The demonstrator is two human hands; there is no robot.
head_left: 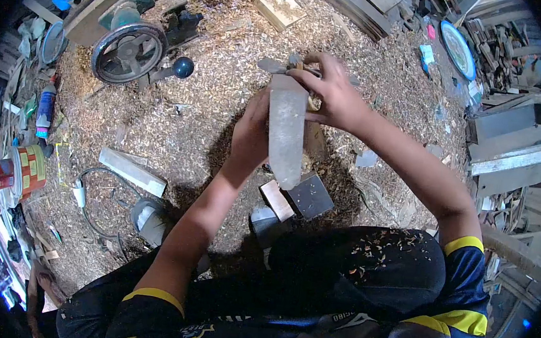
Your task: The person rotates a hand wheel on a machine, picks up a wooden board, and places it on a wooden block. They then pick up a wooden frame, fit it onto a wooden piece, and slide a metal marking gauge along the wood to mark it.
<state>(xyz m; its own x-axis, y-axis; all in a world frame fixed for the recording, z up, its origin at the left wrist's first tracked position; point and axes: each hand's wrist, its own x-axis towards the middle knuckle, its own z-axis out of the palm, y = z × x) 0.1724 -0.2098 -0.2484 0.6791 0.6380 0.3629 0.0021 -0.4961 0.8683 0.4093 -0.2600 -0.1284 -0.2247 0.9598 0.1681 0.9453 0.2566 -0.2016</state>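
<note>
A long pale grey block with a rounded near end stands out in the middle of the view, above the shavings. My left hand is against its left side, with the fingers hidden behind it. At the block's far right end, my right hand has its fingers curled round a small tool, partly covered by the fingers. Below the block's near end lie a dark square block and a small light wood piece.
A handwheel with a black ball knob stands at upper left. A wood block lies at the top. Left are a white offcut, a cable and a paint bucket. Stacked boards are right.
</note>
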